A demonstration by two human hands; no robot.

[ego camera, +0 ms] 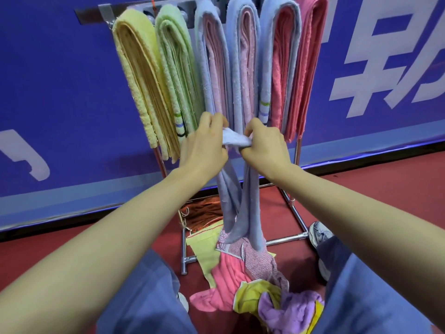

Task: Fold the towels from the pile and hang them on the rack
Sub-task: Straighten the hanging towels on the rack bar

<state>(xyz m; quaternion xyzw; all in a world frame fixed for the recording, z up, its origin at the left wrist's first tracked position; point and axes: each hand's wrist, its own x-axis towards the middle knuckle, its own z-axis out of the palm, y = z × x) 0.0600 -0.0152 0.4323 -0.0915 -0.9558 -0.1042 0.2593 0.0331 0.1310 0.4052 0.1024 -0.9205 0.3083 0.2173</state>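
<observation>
Pinching top edge of blue towel [237, 213] in curled fingers [212, 119] of left hand [204, 147] and right hand [265, 147], just before the rack [286, 239].

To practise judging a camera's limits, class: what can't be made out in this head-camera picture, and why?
Rack top: head view, cut off by the upper edge.
Left hand and right hand: head view, fingertips hidden in the blue towel they grip.
Orange towel: head view, partly behind the blue towel.
Pile: head view, near end hidden by the legs.
</observation>
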